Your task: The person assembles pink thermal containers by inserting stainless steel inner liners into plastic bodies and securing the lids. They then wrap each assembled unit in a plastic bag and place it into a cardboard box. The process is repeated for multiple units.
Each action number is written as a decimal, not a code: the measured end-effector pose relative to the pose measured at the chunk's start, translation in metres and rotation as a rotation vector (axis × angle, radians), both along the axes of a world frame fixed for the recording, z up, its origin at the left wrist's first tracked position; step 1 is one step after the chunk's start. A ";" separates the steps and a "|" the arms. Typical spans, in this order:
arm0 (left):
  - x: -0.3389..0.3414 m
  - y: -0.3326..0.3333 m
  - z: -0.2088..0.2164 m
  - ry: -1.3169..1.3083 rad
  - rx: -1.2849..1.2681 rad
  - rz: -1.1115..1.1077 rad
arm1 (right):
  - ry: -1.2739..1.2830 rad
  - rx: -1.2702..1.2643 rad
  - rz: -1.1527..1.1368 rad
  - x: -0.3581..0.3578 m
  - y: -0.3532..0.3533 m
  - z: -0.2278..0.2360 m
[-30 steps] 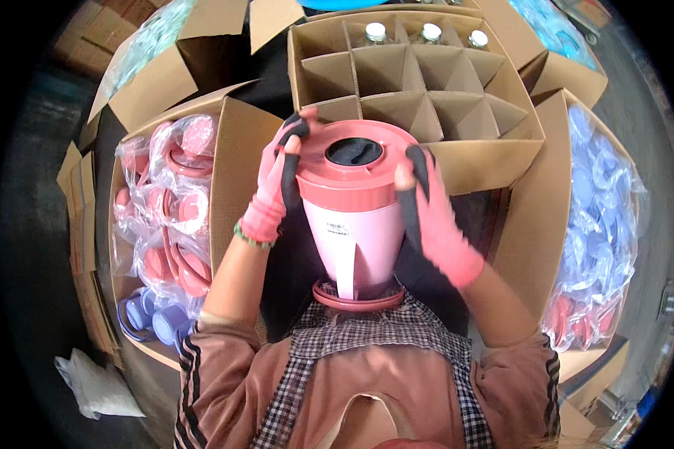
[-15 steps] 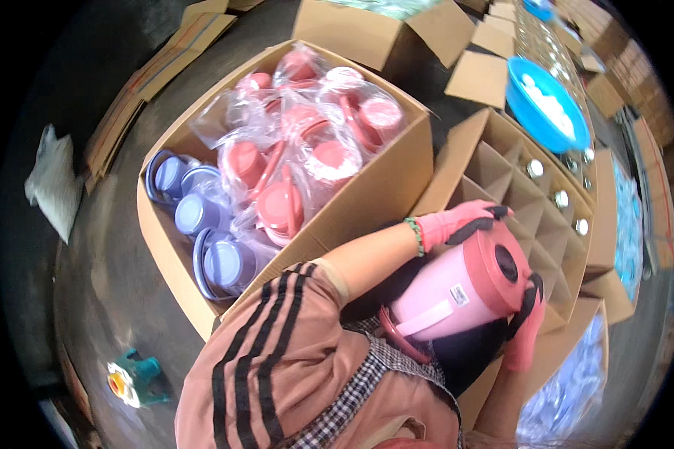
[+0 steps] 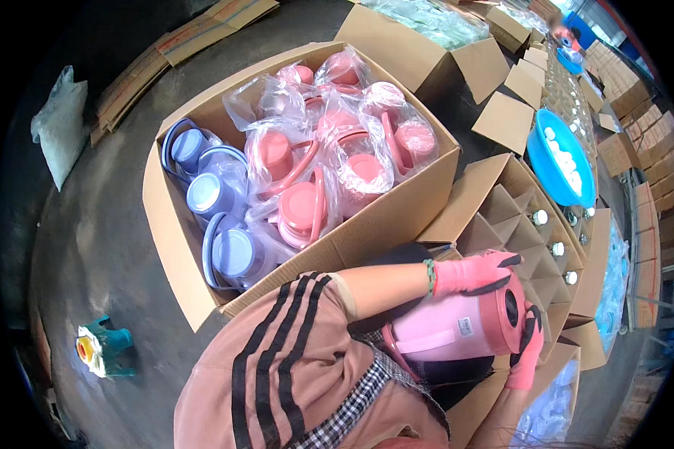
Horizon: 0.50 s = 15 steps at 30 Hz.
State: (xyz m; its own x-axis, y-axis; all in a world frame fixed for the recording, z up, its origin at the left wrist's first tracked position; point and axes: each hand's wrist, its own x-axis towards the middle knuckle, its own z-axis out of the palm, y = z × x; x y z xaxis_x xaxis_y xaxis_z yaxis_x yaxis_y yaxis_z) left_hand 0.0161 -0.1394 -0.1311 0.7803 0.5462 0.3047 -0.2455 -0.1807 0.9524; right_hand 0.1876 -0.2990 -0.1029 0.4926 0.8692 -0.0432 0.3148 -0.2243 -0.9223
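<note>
A pink thermos jug (image 3: 442,329) lies on its side across my lap, its side handle toward me and a darker pink ring with a dark round opening facing right. My left hand (image 3: 475,272), in a pink glove with black fingers, grips the far side of that ringed end. At its near right edge my right hand (image 3: 528,348), gloved the same way, holds the rim. A small white label (image 3: 465,327) is on the jug's side. The jug's other end is partly hidden by my body.
At left stands a carton (image 3: 382,221) of plastic-wrapped pink jugs and blue jugs (image 3: 236,253). A divided carton (image 3: 490,196) with several silvery-capped bottles is at right. Behind it, a blue basin (image 3: 562,161) holds white pieces. A green stool (image 3: 112,348) stands lower left. A person (image 3: 565,34) is far off.
The view has shifted, so the cartons sit differently in it. The jug has turned a little more level, with its open end facing further right. Both hands keep their hold on it.
</note>
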 end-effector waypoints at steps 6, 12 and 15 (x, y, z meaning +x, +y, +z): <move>0.022 -0.001 -0.035 -0.230 -0.257 -0.240 | -0.701 -0.208 0.413 -0.039 0.011 0.061; -0.015 -0.021 0.004 0.028 -0.261 -0.175 | -0.949 -0.312 0.722 -0.056 0.027 0.089; -0.014 -0.022 0.006 0.121 -0.241 -0.147 | -0.920 -0.443 0.730 -0.055 0.036 0.083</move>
State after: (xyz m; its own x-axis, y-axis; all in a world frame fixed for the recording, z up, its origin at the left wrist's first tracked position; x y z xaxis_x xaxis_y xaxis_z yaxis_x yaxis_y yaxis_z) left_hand 0.0025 -0.1617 -0.1253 0.8789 0.4702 0.0801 -0.1344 0.0829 0.9875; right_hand 0.1325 -0.2634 -0.0199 -0.0939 0.9503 -0.2968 0.9819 0.0392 -0.1853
